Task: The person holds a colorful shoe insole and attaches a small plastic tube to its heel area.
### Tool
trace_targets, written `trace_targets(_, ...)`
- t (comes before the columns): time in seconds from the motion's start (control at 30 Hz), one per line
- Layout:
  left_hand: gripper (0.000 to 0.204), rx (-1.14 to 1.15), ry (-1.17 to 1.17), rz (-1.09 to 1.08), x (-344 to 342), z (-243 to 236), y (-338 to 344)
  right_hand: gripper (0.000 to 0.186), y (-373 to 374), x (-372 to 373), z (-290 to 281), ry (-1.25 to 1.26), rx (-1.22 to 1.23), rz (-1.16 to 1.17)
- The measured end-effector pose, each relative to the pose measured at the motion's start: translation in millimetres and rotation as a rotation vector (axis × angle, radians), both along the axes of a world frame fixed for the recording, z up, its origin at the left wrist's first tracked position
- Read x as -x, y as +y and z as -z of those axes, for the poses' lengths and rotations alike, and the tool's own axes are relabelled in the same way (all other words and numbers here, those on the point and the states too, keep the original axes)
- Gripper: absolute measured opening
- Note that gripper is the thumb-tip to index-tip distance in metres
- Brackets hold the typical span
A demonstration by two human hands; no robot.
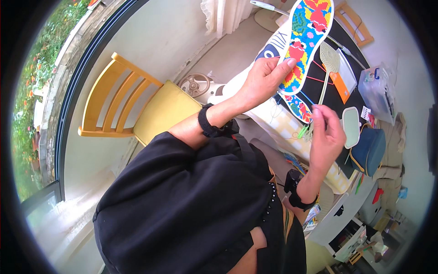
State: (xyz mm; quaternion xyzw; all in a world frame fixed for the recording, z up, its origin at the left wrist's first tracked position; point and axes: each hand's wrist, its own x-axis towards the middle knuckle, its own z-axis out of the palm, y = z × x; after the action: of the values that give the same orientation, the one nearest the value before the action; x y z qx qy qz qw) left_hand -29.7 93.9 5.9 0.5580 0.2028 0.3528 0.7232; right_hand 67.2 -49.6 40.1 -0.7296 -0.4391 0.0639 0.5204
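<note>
My left hand (267, 82) grips an embroidered insole (299, 45) near its lower end, the thumb lying on its face. The insole has a white rim and a stitched pattern of red and yellow fish on blue. A second insole (297, 108) with a similar pattern lies just below it, partly covered. My right hand (326, 132) is closed in a pinch to the right of the insoles. A short blue thread (306, 97) runs from near the held insole to its fingertips; whether a needle is there I cannot make out.
On the table, a pale fly swatter (329, 59), an orange-and-white packet (341, 84), a clear plastic box (376, 93), a small mirror (351, 128) and a blue bag (367, 150) stand to the right. A yellow wooden chair (123, 100) is at the left, near a toy steering wheel (196, 85).
</note>
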Motion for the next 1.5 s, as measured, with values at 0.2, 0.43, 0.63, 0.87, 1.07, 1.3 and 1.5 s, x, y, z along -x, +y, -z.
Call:
trace_targets(0.2, 0.043, 0.03, -0.026, 0.033, -2, -4, -6, 0.009, 12, 9, -13, 0.171, -0.251, -0.077)
trace_targets(0.43, 0.038, 0.023, -0.046, 0.045, -7, 1, -13, 0.01, 21, 4, -5, 0.892, -0.498, -0.392)
trace_targets(0.63, 0.037, -0.148, -0.053, -0.076, -13, 17, -11, 0.017, 21, -2, 5, 1.35, -0.452, -0.379)
trace_targets(0.87, 0.035, -0.686, 0.415, -0.801, 17, 96, 97, 0.016, -42, -32, -41, 0.752, -0.435, 0.037)
trace_targets(1.07, 0.036, -0.22, 0.293, -0.715, 51, 136, 134, 0.017, -85, -65, -47, 0.345, -0.476, 0.25)
trace_targets(1.3, 0.045, -0.034, 0.043, -0.066, 15, 33, 21, 0.015, -7, 9, -20, 0.127, 0.021, 0.009)
trace_targets(1.5, 0.045, -0.093, -0.009, 0.02, 19, 7, -8, 0.016, 8, 33, -12, -0.036, 0.114, -0.091)
